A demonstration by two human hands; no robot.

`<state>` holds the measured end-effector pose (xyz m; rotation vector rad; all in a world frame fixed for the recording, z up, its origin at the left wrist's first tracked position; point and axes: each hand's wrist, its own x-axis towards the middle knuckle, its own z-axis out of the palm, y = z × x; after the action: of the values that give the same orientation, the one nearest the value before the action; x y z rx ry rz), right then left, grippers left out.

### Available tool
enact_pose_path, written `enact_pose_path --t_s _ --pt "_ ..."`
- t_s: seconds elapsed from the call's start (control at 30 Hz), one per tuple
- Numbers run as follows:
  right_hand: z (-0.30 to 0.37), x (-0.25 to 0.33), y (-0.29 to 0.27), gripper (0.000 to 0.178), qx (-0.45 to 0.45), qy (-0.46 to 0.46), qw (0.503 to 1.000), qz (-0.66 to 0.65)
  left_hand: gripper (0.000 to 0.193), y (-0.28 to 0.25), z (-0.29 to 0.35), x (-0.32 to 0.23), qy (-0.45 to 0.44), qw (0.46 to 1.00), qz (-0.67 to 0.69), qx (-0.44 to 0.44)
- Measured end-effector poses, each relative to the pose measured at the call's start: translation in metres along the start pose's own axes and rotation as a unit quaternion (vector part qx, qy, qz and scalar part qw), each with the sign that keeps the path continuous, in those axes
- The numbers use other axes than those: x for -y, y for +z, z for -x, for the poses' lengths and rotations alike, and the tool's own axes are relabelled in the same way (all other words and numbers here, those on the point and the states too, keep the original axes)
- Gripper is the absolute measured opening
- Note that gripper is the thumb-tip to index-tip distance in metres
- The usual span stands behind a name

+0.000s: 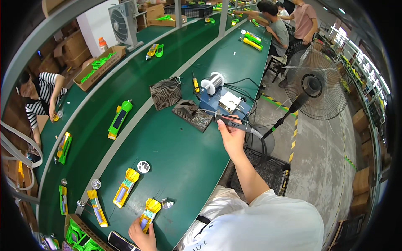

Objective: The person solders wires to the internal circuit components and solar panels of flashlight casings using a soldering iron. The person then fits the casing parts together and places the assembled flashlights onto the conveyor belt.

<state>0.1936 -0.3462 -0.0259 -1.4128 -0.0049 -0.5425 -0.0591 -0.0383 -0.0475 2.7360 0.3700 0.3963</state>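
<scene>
My right hand (231, 136) is closed round the dark handle of a soldering iron (234, 124), whose tip end points left over the black soldering stand (194, 116). Beside it stand a spool of solder wire (212, 83) and a blue-and-white soldering unit (230, 101). At the bottom, my left hand (143, 236) grips the lower end of an open yellow flashlight shell (149, 213); a battery and thin wires show in it. A shiny reflector (167, 203) lies by its top. Two similar shells (126, 188) (97, 208) lie to the left, with reflectors (143, 167) near them.
A small square fan (166, 94) and a yellow-handled tool (195, 84) sit farther up the bench. Green-and-yellow flashlights (120, 119) rest on the belt. A phone (119, 242) and a box of green parts (79, 234) are lower left. A floor fan (312, 85) stands right; people work beyond.
</scene>
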Motion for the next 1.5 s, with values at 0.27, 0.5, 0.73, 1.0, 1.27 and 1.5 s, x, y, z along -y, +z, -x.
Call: enact_pose_path --t_s 0.27,0.5,0.73,1.0,1.27,1.5 --pt "0.002 0.007 0.006 0.017 0.008 -0.025 1.0 -0.002 0.05 0.014 0.004 -0.004 -0.038 0.999 -0.001 0.024" --pt "0.013 0.019 0.011 0.018 0.048 0.021 0.998 -0.035 0.037 0.007 -0.007 -0.025 0.036 0.998 0.018 0.039" --pt "0.03 0.019 0.02 0.014 0.084 0.0 0.996 -0.042 0.035 0.014 0.009 -0.036 -0.006 0.995 0.03 0.091" --pt "0.053 0.029 0.016 0.017 0.09 0.029 0.995 0.041 0.045 0.02 0.005 -0.042 -0.025 0.998 0.042 0.035" --pt "0.078 0.015 0.015 0.018 0.152 0.045 0.987 0.039 0.029 0.018 0.017 -0.037 -0.012 0.997 0.071 -0.032" --pt "0.091 0.016 0.011 0.019 0.204 0.049 0.977 0.027 0.025 0.019 0.013 -0.04 0.007 0.996 0.078 -0.036"
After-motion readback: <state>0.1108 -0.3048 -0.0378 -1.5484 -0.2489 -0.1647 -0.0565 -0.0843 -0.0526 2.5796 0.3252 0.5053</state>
